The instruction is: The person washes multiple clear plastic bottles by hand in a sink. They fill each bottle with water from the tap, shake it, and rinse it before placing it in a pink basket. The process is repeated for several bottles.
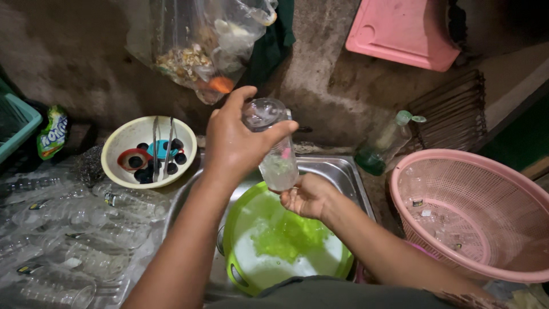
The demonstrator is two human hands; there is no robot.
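- Clear plastic bottles (68, 229) lie in a heap at the far left, on their sides, beside the steel sink (343, 171).
- Just right of them, near the wall, a cream bowl (117, 149) holds metal tongs (162, 146), small dark round pieces and a red and a blue lid.
- Above the bowl a see-through bag (200, 51) of scraps hangs against the wall.
- My left hand (234, 140) is wrapped around the upper part of a clear baby bottle (274, 149), fingers closed on its top, holding it over the sink.
- My right hand (306, 197) cups the base of the same bottle from below, fingers curled against it.
- Under both hands a green basin (240, 217) sits in the sink with soapy water and a green scrubber (289, 234) in it.
- Behind the sink's right corner stands a pump bottle (386, 143) with green liquid.
- At the right a pink basket (503, 189) holds a few clear pieces, and a pink board (400, 31) leans high on the wall.
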